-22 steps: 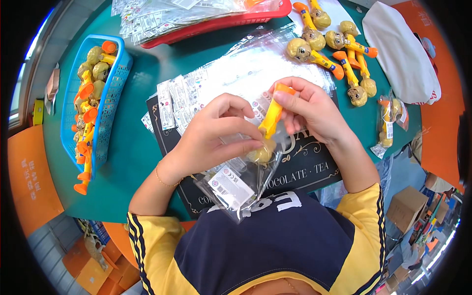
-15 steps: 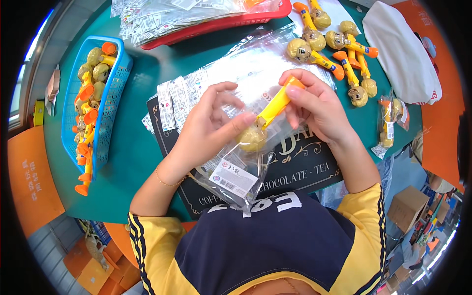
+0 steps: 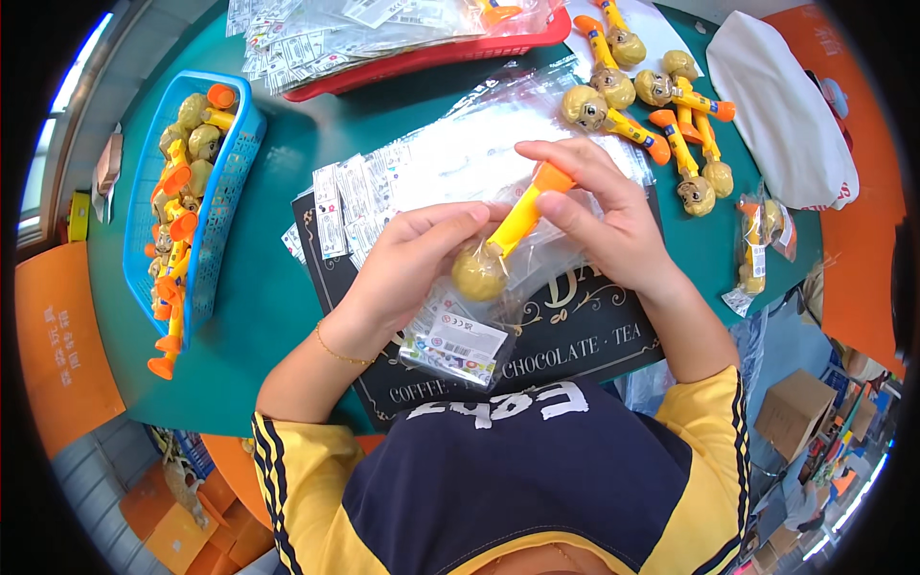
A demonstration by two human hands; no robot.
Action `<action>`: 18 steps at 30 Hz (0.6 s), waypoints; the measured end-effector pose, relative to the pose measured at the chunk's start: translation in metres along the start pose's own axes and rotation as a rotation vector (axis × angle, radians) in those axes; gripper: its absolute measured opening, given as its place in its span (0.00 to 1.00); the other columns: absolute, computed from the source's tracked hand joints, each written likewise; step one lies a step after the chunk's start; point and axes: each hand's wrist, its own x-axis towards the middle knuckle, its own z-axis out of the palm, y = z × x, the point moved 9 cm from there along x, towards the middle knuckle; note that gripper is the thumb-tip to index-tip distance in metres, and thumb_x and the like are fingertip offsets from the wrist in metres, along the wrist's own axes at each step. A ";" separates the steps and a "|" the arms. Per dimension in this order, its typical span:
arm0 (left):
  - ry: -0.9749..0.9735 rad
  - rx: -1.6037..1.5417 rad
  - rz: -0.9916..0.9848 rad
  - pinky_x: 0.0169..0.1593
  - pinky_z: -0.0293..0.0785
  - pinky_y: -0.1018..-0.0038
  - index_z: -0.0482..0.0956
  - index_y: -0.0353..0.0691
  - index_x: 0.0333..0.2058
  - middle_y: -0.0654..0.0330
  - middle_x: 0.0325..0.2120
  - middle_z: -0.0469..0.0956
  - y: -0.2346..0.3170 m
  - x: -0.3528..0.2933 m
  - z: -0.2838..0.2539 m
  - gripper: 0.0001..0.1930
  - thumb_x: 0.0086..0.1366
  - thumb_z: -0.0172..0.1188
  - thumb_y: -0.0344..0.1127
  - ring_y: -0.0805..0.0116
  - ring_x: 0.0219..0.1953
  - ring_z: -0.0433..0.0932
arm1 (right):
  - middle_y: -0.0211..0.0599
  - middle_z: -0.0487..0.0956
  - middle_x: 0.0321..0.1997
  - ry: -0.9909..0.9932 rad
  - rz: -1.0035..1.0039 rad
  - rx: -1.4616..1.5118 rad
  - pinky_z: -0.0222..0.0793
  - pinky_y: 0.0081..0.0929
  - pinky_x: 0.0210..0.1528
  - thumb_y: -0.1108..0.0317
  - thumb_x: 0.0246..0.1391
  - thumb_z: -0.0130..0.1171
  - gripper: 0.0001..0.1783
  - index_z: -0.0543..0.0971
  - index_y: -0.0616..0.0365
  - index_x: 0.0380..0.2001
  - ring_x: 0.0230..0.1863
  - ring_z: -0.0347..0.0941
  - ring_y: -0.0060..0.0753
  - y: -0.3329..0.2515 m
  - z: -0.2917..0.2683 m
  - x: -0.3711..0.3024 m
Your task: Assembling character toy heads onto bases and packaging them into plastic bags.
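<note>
The left hand (image 3: pixel 412 254), more spread before, now curls beside the clear bag (image 3: pixel 470 335); whether it grips, I cannot tell. The right hand (image 3: pixel 613 220), half closed, holds the yellow toy (image 3: pixel 517 223) by its orange end, above the black mat (image 3: pixel 613 311), between its left and right edges.

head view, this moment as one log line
right hand: grips toy by orange end | left hand: beside toy's head | clear bag: at toy's head

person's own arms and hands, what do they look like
The left hand and right hand are ungloved, with a thin gold-coloured bracelet on the left wrist. The left sleeve and right sleeve are short and yellow with dark stripes.
</note>
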 end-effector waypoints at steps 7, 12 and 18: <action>0.128 -0.098 0.092 0.54 0.71 0.71 0.71 0.32 0.53 0.50 0.48 0.76 0.010 -0.002 -0.007 0.20 0.70 0.48 0.41 0.64 0.51 0.76 | 0.34 0.73 0.41 -0.043 -0.208 -0.527 0.64 0.29 0.50 0.68 0.53 0.61 0.21 0.76 0.57 0.51 0.45 0.67 0.30 -0.019 0.015 -0.002; 0.237 -0.134 0.182 0.55 0.69 0.70 0.71 0.34 0.53 0.51 0.48 0.75 0.016 -0.002 -0.016 0.20 0.70 0.48 0.42 0.65 0.52 0.74 | 0.36 0.81 0.39 0.016 0.041 -0.088 0.68 0.27 0.46 0.75 0.51 0.60 0.23 0.73 0.60 0.53 0.41 0.75 0.29 0.003 0.003 -0.004; 0.202 -0.312 0.143 0.56 0.69 0.67 0.67 0.35 0.55 0.50 0.53 0.71 0.006 0.001 -0.009 0.21 0.70 0.47 0.43 0.62 0.54 0.71 | 0.35 0.81 0.42 -0.181 -0.147 -0.276 0.64 0.34 0.53 0.72 0.49 0.62 0.25 0.73 0.61 0.53 0.50 0.72 0.35 -0.012 0.022 -0.002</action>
